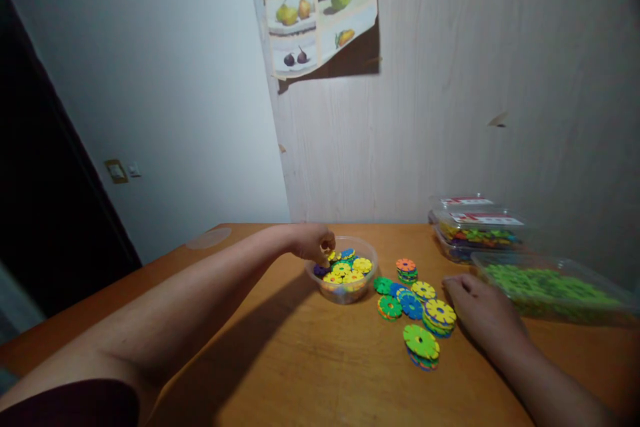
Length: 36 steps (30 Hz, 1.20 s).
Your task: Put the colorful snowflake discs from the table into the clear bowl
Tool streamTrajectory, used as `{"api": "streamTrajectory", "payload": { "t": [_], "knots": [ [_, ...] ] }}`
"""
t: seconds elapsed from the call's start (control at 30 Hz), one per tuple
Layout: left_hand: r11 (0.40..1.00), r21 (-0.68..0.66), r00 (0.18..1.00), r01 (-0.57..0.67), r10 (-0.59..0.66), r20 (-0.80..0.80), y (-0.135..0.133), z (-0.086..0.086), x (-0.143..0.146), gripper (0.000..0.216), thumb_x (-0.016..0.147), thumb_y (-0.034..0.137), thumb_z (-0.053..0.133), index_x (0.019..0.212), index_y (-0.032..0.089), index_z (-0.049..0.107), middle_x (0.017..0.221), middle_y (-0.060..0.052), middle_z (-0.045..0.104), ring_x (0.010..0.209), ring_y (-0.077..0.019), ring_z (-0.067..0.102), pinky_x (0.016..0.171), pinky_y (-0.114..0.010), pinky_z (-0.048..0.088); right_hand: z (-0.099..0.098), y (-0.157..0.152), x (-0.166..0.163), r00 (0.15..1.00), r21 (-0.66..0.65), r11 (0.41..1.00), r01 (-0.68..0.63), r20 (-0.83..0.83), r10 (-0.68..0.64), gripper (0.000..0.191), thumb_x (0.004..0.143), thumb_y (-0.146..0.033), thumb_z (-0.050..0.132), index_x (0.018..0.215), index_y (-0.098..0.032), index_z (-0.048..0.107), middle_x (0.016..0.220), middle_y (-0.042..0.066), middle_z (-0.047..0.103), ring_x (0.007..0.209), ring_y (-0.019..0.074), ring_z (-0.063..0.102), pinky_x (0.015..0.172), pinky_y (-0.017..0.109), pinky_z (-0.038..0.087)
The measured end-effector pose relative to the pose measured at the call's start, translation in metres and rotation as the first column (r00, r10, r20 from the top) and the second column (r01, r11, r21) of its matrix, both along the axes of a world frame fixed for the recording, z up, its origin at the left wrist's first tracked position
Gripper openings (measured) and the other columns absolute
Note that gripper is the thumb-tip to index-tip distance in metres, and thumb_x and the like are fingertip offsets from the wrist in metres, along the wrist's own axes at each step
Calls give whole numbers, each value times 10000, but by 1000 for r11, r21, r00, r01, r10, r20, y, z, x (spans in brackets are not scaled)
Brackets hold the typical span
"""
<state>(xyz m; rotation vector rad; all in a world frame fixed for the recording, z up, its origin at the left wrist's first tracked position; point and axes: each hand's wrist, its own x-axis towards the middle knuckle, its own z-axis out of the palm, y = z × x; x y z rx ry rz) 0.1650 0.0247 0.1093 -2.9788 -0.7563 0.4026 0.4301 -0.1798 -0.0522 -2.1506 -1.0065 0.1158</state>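
Note:
My left hand (315, 243) reaches over the rim of a round clear plastic bowl (373, 267), its fingers curled together at the left side of the bowl. A yellow notched disc (331, 256) is right by the fingertips; whether they grip it is hidden. Inside the bowl lie several yellow, blue and purple notched discs (341, 269). My right hand (483, 307) rests on the table in a loose fist, with nothing showing in it. Just left of it stands a stack of discs topped by a yellow one (440, 312).
Stacks topped by a lime-green disc (421, 341), an orange disc (405, 265) and a blue disc (411, 305) are on the wooden table (300, 373). To the right are a tray of green pieces (550, 287) and stacked clear boxes (475, 233). A clear lid (209, 238) lies far left.

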Motion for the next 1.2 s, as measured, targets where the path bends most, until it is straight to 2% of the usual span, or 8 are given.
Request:
{"api": "streamTrajectory", "payload": {
  "t": [0.2,0.37,0.5,0.6,0.77,0.9,1.07,1.2],
  "knots": [
    [997,-72,1000,22,-22,5,-6,-3,0,501,709,393,680,1169,206,621,1138,-39,655,908,-167,597,729,-223,432,5,-2,-2,1000,-29,1000,2,-20,-3,402,838,-492,398,769,-224,690,789,57,705,757,235,634,599,287,398],
    [994,-32,995,100,-101,-19,-9,-10,13,526,681,443,701,1158,228,645,1049,-29,687,869,-180,606,711,-244,417,4,-2,-1,1000,-27,1000,-5,-21,5,401,834,-504,397,760,-231,682,804,51,713,786,241,637,622,288,408],
    [995,32,995,99,-99,-26,-9,-18,17,519,663,513,694,1127,281,663,1030,-15,700,906,-208,605,756,-285,408,3,0,1,1000,-28,1000,-8,-25,7,386,823,-496,402,731,-234,670,777,44,710,768,236,638,609,282,408],
    [994,56,996,92,-92,-7,-8,-22,19,465,667,500,687,1084,292,678,1010,-9,707,922,-217,602,786,-307,403,1,1,3,1000,-2,1000,-19,-10,19,381,812,-487,412,731,-225,676,755,52,703,739,234,636,591,284,403],
    [998,38,999,50,-50,14,-4,-25,21,409,670,457,690,1041,285,690,992,-3,710,898,-201,607,793,-300,409,2,0,2,1000,8,1000,-2,-22,2,361,807,-482,431,706,-231,670,729,51,696,721,239,630,581,292,396],
    [998,1,997,59,-59,47,-4,-22,25,408,703,478,658,1041,252,685,1004,-12,705,859,-182,613,723,-268,421,0,-1,1,1000,35,999,-9,-5,9,366,814,-485,435,704,-226,669,714,54,688,706,234,627,582,291,393],
    [994,-30,982,106,-100,159,-13,-18,45,339,787,345,593,1084,193,655,1057,-36,695,854,-152,618,692,-231,436,0,-1,0,1000,28,1000,-10,-8,11,363,817,-482,426,759,-230,681,760,49,698,728,227,628,573,281,390],
    [980,-4,956,200,-194,218,-27,-18,72,358,828,338,571,1142,177,632,1143,-59,677,944,-165,621,771,-246,452,5,-3,-5,1000,13,1000,-14,-10,14,356,833,-468,406,725,-235,652,739,42,684,729,222,627,576,278,393]
  ]
}}
